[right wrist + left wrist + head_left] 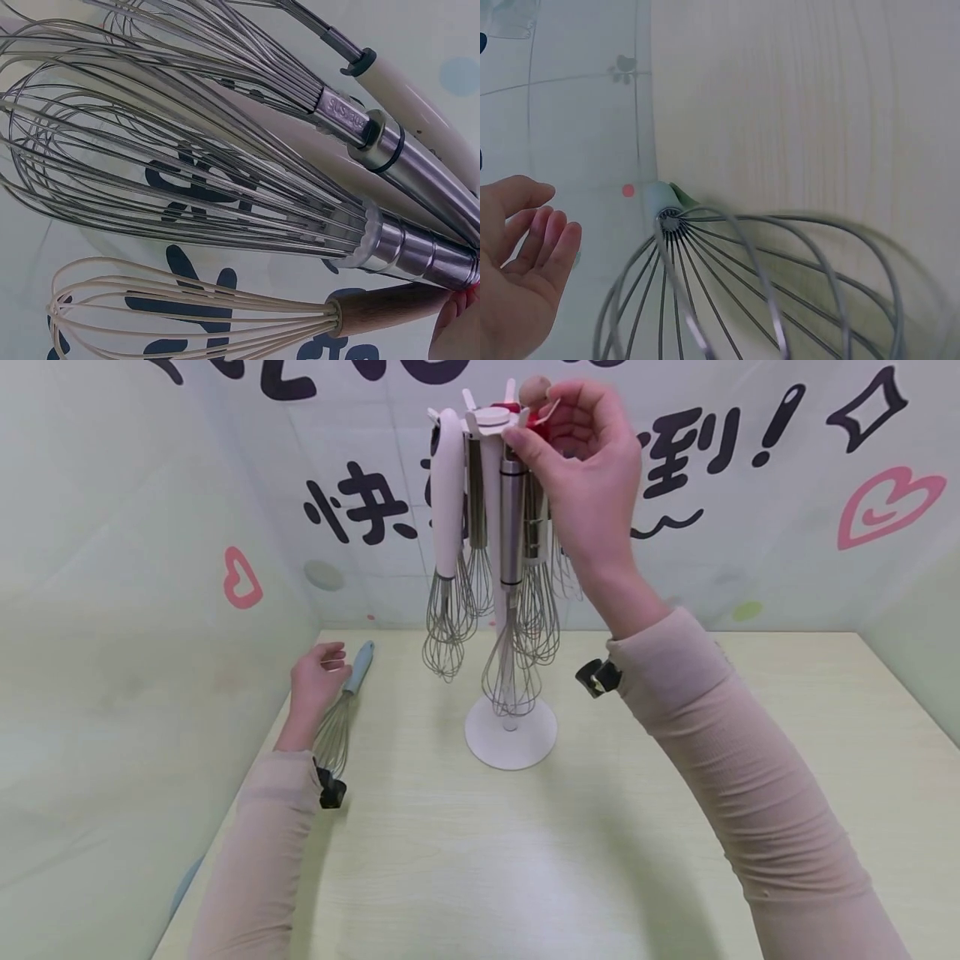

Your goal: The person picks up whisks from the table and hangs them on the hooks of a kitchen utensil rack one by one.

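Note:
A white upright stand (512, 756) holds several hanging whisks, among them a white-handled whisk (448, 497) and a steel-handled whisk (512, 522). At its top, my right hand (596, 472) pinches with thumb and fingers beside a red piece. The rounded wooden end of a handle shows by the fingertips. In the right wrist view, those fingers touch the upper handle of a wooden-handled whisk (390, 309) with cream wires. My left hand (315, 681), fingers loosely bent, hovers beside a whisk with a light blue handle (361, 667). That whisk lies along the table's left side.
The pale wooden table (420, 860) runs between cloth walls at left, right and back. Dark lettering and pink hearts (888, 506) mark the back cloth (375, 577). The hanging wire heads crowd together around the stand's pole.

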Available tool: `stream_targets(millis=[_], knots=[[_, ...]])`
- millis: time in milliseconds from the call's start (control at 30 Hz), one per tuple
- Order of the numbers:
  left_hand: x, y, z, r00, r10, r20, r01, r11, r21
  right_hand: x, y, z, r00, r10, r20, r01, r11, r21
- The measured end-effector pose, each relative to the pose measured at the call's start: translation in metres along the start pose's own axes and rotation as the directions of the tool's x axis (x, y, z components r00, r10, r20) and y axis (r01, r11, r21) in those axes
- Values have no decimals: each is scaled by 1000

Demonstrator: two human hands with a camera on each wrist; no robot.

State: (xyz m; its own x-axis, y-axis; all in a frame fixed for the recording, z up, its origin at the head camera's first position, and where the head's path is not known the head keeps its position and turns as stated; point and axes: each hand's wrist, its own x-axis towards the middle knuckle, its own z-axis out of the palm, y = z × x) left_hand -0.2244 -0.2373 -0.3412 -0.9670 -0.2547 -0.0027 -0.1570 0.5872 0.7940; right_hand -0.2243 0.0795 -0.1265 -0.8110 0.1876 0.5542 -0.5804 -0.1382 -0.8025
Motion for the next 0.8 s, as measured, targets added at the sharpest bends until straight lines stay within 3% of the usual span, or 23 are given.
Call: stream_targets(millis=[567, 800], knots=[[7, -34, 3, 998, -30, 48, 28, 999, 40, -5, -1, 7, 998, -51, -43, 49, 998, -35], [9, -38, 6, 997, -62, 49, 59, 997, 56, -6, -2, 9, 997, -55, -52, 54, 998, -31]])
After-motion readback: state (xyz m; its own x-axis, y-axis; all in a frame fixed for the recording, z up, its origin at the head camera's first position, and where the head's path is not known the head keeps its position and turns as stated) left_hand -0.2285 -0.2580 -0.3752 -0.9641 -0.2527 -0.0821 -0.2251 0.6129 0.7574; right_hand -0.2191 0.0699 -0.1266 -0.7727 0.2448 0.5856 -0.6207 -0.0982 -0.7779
